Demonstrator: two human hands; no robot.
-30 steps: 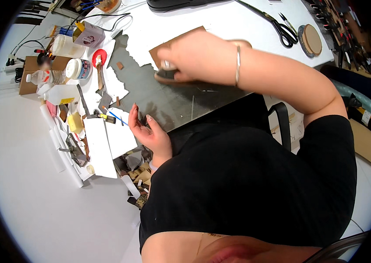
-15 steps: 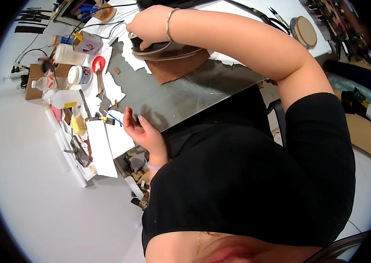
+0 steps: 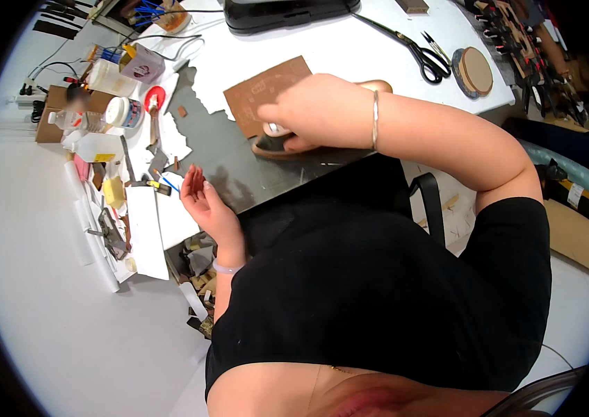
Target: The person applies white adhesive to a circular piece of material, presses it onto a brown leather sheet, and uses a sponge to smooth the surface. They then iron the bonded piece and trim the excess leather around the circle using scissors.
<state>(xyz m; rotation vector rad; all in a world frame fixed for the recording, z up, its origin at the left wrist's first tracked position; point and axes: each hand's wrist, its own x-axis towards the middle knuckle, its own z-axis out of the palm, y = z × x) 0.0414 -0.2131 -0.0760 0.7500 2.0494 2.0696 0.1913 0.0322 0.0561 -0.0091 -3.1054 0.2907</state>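
Note:
My right hand (image 3: 315, 111) grips what looks like a tan shoe (image 3: 379, 87) with a dark inside; the hand covers much of it. Its tan lower edge (image 3: 273, 151) shows beneath my fingers, near the front edge of the grey board (image 3: 221, 149). Just behind it, partly hidden by hand and shoe, a brown leather sheet (image 3: 256, 94) lies flat with faint marks on its face. Whether shoe and sheet touch is hidden. My left hand (image 3: 205, 208) holds nothing; its fingers are loosely stretched beside the board's left front corner.
On the right of the table lie black-handled scissors (image 3: 426, 59) and a round tan block (image 3: 475, 71). A black case (image 3: 287, 15) stands at the back. To the left are a brush (image 3: 154, 115), a white tub (image 3: 124, 112), a plastic bottle (image 3: 72, 121) and a yellow-and-black cutter (image 3: 159, 186).
My right hand has come toward me and to the right with the shoe, uncovering more of the leather sheet and the black case. My left hand stays open beside the board.

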